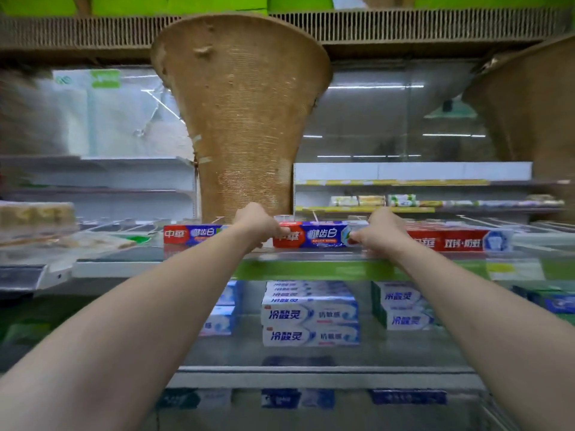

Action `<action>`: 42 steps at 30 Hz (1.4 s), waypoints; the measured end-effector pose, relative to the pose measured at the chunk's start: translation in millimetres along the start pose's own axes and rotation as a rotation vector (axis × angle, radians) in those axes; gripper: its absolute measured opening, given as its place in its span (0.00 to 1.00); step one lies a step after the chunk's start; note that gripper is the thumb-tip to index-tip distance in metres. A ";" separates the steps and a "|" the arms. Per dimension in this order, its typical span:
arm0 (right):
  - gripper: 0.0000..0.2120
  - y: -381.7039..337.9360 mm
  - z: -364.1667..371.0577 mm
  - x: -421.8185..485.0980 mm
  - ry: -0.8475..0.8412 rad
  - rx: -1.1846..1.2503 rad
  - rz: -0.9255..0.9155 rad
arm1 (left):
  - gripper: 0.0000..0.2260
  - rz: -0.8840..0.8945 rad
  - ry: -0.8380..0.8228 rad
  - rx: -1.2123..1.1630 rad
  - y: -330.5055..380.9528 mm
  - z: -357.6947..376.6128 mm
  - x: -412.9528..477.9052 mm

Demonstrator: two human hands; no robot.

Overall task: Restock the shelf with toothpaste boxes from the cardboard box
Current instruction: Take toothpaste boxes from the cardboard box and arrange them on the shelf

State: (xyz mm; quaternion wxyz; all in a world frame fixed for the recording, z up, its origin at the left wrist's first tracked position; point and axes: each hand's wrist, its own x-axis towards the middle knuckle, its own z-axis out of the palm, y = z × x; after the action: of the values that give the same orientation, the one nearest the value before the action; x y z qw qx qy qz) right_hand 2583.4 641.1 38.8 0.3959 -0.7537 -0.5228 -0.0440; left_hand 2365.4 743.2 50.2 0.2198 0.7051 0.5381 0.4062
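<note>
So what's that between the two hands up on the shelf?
In the head view, a red and blue toothpaste box lies lengthwise between the left hand and the right hand. Each hand grips one end of it.

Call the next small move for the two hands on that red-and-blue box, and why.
Probably slide the red-and-blue toothpaste box back and let go: left hand and right hand grip its ends at the shelf's front edge, in the gap between neighbouring boxes.

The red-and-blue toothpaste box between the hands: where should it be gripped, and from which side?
By its two short ends, approached from the front: the red-and-blue toothpaste box lies lengthwise along the shelf edge, and left hand and right hand already sit there.
</note>
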 end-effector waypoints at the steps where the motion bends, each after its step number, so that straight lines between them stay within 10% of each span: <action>1: 0.13 -0.4 0.9 2.4 -0.017 -0.052 0.000 | 0.20 -0.012 -0.002 0.017 0.0 4.2 1.7; 29: 0.11 -11.3 13.8 3.6 -0.028 -0.086 0.055 | 0.27 0.112 0.125 0.228 -0.1 9.2 -16.1; 42: 0.28 -96.6 53.1 -35.3 0.040 -0.132 -0.305 | 0.35 0.117 0.263 0.527 -50.7 -94.8 -49.7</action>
State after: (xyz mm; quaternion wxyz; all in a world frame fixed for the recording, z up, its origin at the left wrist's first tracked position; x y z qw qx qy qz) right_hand 2469.5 662.2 38.8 0.3445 -0.6889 -0.6191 -0.1531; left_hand 2254.7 701.0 50.0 -0.0662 0.7090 0.6074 0.3522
